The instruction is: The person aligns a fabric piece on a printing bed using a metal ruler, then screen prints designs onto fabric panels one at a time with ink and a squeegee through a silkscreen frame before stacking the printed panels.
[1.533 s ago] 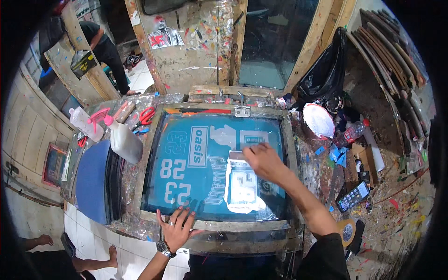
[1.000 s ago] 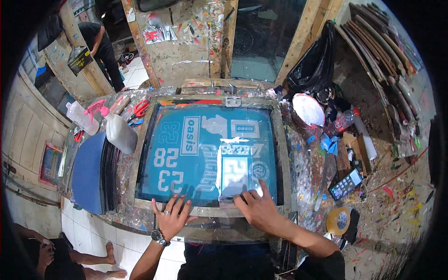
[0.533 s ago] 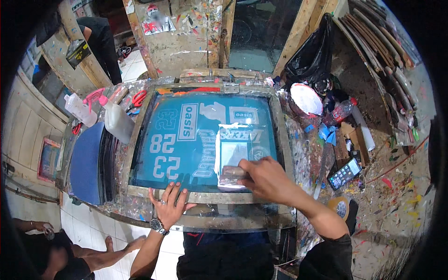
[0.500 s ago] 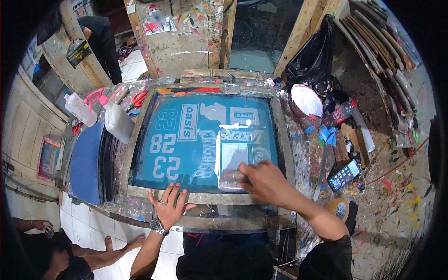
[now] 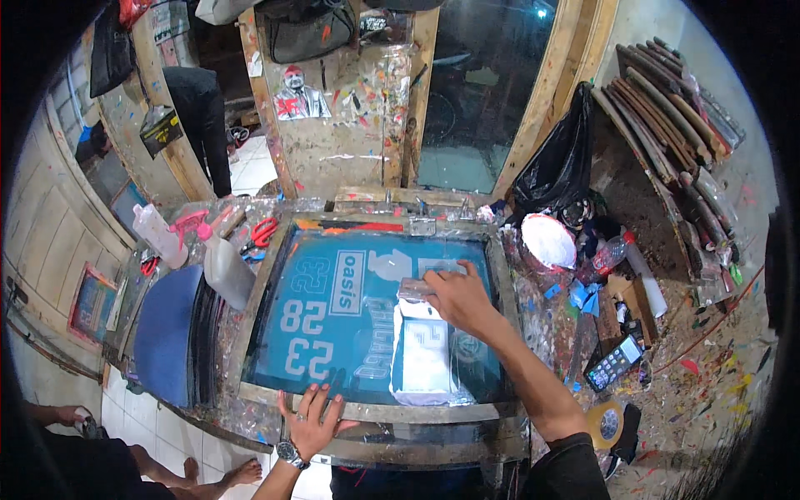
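A wood-framed printing screen with teal mesh and pale numerals and shapes lies flat in front of me. My right hand is shut on a squeegee at the far part of the mesh. A white ink patch stretches from the squeegee toward me. My left hand, with a wristwatch, presses flat with spread fingers on the near rail of the frame.
Two spray bottles and red scissors lie left of the screen. To the right sit a white ink tub, a calculator-like device, a tape roll and stacked frames. Another person's legs show lower left.
My right hand drew the squeegee toward me, then slid it back to the far part of the mesh. My left hand stayed on the near rail.
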Demonstrator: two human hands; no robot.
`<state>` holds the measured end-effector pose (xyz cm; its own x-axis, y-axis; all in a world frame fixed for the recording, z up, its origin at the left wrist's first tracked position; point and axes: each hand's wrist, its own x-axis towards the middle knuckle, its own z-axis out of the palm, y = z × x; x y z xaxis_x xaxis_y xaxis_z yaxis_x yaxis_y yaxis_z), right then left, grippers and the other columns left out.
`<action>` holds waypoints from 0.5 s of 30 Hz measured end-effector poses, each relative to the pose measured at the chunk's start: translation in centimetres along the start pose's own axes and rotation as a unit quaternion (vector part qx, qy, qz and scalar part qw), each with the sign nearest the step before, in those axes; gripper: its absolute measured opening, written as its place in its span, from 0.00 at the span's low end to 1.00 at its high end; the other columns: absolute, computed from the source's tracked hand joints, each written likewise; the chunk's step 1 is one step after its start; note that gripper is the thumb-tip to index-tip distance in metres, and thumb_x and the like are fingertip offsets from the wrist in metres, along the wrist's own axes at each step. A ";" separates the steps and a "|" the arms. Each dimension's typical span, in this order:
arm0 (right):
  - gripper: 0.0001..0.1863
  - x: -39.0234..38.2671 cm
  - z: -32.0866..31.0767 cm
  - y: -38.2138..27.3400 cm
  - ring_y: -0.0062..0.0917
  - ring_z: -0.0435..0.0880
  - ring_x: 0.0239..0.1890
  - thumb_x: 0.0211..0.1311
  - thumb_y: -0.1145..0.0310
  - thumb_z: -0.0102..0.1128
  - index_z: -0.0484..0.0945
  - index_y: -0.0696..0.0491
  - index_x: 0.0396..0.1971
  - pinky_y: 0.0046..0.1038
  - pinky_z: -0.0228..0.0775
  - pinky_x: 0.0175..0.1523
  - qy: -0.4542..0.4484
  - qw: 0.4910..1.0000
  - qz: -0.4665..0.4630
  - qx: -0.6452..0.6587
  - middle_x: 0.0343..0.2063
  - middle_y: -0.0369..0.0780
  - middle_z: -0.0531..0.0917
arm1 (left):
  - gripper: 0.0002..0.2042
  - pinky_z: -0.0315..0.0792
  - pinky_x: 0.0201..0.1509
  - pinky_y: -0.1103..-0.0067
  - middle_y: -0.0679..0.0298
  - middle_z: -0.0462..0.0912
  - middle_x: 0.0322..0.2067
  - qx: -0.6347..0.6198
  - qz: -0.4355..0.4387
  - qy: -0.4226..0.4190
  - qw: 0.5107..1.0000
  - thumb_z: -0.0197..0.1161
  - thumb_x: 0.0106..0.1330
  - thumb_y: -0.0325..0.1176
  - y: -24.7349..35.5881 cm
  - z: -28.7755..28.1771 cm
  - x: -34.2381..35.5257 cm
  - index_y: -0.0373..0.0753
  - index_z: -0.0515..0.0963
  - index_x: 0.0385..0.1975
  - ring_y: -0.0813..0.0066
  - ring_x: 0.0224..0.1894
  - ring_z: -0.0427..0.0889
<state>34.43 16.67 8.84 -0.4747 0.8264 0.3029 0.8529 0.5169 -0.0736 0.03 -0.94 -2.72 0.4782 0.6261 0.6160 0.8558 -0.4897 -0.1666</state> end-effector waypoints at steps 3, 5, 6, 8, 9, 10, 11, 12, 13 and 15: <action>0.12 -2.1 1.2 -1.0 0.37 0.85 0.39 0.61 0.69 0.60 0.72 0.50 0.43 0.54 0.62 0.62 -0.008 0.997 -0.044 -0.063 0.33 0.40 0.82 | 0.35 0.42 0.67 0.32 0.61 0.75 0.58 0.010 -0.006 0.005 1.000 0.67 0.54 0.69 -0.1 0.2 -0.1 0.51 0.73 0.55 0.62 0.66 0.68; 0.12 -5.5 1.1 -4.1 0.34 0.84 0.40 0.59 0.71 0.57 0.72 0.51 0.43 0.56 0.62 0.63 0.006 0.993 -0.079 -0.090 0.35 0.40 0.82 | 0.36 0.42 0.68 0.33 0.61 0.75 0.59 0.025 -0.004 0.003 1.000 0.66 0.54 0.69 -0.6 -0.4 -0.3 0.51 0.72 0.56 0.62 0.67 0.67; 0.11 -8.1 0.9 -6.0 0.32 0.84 0.40 0.58 0.71 0.56 0.73 0.51 0.42 0.57 0.62 0.63 0.035 0.993 -0.091 -0.072 0.35 0.39 0.82 | 0.36 0.42 0.68 0.33 0.61 0.75 0.59 0.024 -0.007 0.001 1.000 0.66 0.54 0.69 -0.7 -0.5 -0.1 0.51 0.72 0.56 0.62 0.67 0.67; 0.14 -12.0 -1.3 -10.1 0.30 0.84 0.38 0.58 0.69 0.58 0.74 0.52 0.44 0.54 0.68 0.60 0.052 0.989 -0.111 -0.088 0.36 0.40 0.83 | 0.35 0.42 0.68 0.33 0.61 0.74 0.60 0.027 -0.001 0.009 1.000 0.66 0.55 0.69 -0.8 -0.4 0.2 0.52 0.72 0.56 0.62 0.68 0.66; 0.15 -13.3 -2.5 -11.1 0.29 0.84 0.39 0.59 0.67 0.60 0.74 0.52 0.46 0.50 0.69 0.59 -0.004 0.987 -0.129 -0.097 0.37 0.40 0.83 | 0.35 0.42 0.68 0.33 0.61 0.74 0.60 0.026 -0.003 0.010 1.000 0.66 0.55 0.69 -0.7 -0.4 0.1 0.52 0.72 0.56 0.62 0.68 0.66; 0.14 -13.3 -3.3 -11.3 0.29 0.85 0.37 0.60 0.67 0.59 0.74 0.52 0.45 0.49 0.70 0.58 -0.014 0.991 -0.122 -0.058 0.35 0.41 0.84 | 0.35 0.42 0.68 0.33 0.61 0.74 0.60 0.028 -0.008 0.001 1.000 0.65 0.55 0.69 -0.8 -0.3 -0.1 0.52 0.72 0.56 0.62 0.68 0.66; 0.12 -12.9 -4.0 -11.4 0.30 0.85 0.36 0.61 0.67 0.59 0.74 0.52 0.44 0.48 0.70 0.57 -0.024 0.993 -0.115 -0.019 0.32 0.41 0.84 | 0.35 0.42 0.68 0.33 0.61 0.74 0.59 0.030 -0.011 -0.008 0.999 0.65 0.55 0.69 -0.8 -0.2 -0.2 0.52 0.72 0.56 0.62 0.68 0.66; 0.10 -11.8 -5.1 -11.0 0.32 0.86 0.34 0.62 0.67 0.59 0.74 0.53 0.42 0.47 0.70 0.56 -0.052 0.996 -0.074 0.018 0.30 0.41 0.84 | 0.36 0.42 0.68 0.33 0.61 0.75 0.58 0.019 -0.017 0.001 1.000 0.66 0.54 0.69 -0.7 -0.1 0.0 0.52 0.72 0.57 0.61 0.68 0.66; 0.09 -10.4 -6.1 -10.3 0.33 0.86 0.32 0.63 0.68 0.58 0.73 0.53 0.41 0.47 0.70 0.55 -0.077 0.995 -0.029 0.053 0.27 0.41 0.84 | 0.36 0.42 0.68 0.33 0.61 0.75 0.58 0.015 -0.009 0.004 1.000 0.66 0.54 0.69 -0.7 -0.1 0.2 0.52 0.72 0.57 0.61 0.68 0.66; 0.08 -8.7 -4.7 -8.0 0.38 0.86 0.33 0.64 0.68 0.57 0.73 0.53 0.41 0.49 0.66 0.57 -0.014 0.999 -0.011 0.039 0.28 0.41 0.85 | 0.36 0.42 0.67 0.32 0.58 0.74 0.57 -0.007 0.000 -0.007 1.000 0.68 0.53 0.67 -0.5 -0.4 0.8 0.46 0.73 0.53 0.56 0.64 0.69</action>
<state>32.73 4.26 11.23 -0.4998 0.8203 0.2782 0.8232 0.5497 -0.1418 -0.12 -0.42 -1.84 0.4814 0.6344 0.6048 0.8529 -0.4981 -0.1564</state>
